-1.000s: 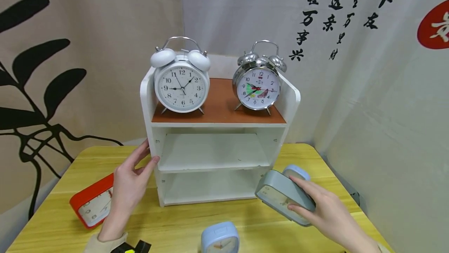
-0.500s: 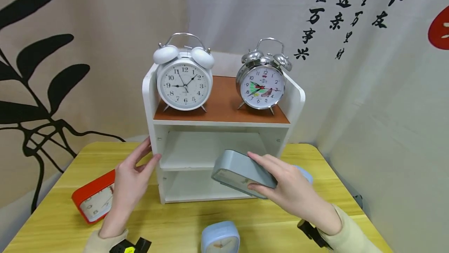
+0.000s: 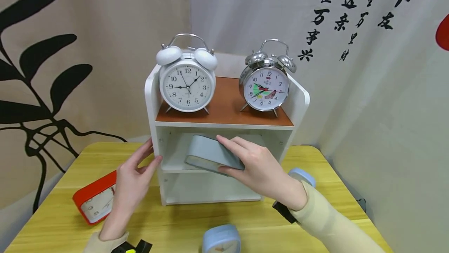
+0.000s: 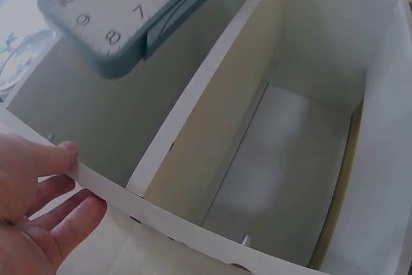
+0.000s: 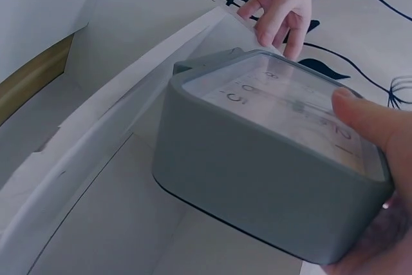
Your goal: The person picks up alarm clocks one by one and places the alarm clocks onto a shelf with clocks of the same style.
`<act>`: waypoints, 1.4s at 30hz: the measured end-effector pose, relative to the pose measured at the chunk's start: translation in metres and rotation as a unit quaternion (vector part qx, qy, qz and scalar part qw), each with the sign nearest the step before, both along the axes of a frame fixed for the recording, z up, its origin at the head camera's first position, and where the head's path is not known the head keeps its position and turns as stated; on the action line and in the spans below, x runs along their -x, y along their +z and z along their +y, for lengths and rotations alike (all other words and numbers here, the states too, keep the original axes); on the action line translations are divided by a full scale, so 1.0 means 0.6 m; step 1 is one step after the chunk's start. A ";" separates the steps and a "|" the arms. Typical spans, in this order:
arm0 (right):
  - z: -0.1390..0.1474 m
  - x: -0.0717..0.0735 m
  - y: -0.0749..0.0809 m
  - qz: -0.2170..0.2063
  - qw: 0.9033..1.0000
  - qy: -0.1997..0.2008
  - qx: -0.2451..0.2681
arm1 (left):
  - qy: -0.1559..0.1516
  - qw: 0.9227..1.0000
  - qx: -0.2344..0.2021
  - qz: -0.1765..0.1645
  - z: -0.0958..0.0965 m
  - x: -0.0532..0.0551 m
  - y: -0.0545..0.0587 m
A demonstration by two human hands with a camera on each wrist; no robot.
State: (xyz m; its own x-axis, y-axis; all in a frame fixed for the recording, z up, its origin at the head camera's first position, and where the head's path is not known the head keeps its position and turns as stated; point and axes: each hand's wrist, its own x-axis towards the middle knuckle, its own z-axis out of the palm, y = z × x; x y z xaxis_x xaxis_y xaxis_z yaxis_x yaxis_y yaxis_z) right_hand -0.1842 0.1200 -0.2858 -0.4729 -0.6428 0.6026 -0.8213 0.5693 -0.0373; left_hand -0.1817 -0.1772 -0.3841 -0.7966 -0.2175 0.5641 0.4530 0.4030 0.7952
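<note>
My right hand (image 3: 257, 163) grips a grey-green rectangular alarm clock (image 5: 270, 172), thumb across its face and fingers round the back. The clock is tilted, with its face turned downward, at the opening of the middle compartment of a small white shelf (image 3: 224, 125). In the left wrist view this clock (image 4: 122, 11) hangs just in front of that compartment, its numbered face showing. My left hand (image 3: 131, 186) holds the shelf's left side panel, thumb at the front edge and fingers on the outer side. Beside that wrist lies a red alarm clock (image 3: 94, 196), partly hidden by the forearm.
On the shelf's brown top stand a white twin-bell clock (image 3: 187, 85) and a silver twin-bell clock (image 3: 266, 88). One small blue clock (image 3: 221, 237) is at the table's front; another blue clock (image 3: 303, 176) sits right of the shelf, partly behind my right arm. The table (image 3: 168, 229) is yellow wood.
My right hand has carried the grey-green clock leftward and up from the right of the shelf to the middle compartment. The left hand has kept its hold on the shelf's side.
</note>
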 end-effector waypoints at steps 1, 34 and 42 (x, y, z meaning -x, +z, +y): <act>-0.004 0.002 0.001 0.006 1.000 0.001 -0.005 | -0.002 1.000 -0.002 0.001 0.001 0.000 0.000; -0.080 0.045 0.012 0.003 0.994 0.016 -0.106 | -0.009 1.000 -0.001 -0.010 -0.002 -0.001 0.002; -0.083 0.053 0.007 -0.014 0.994 0.024 -0.103 | -0.011 1.000 -0.002 -0.010 -0.001 -0.003 0.001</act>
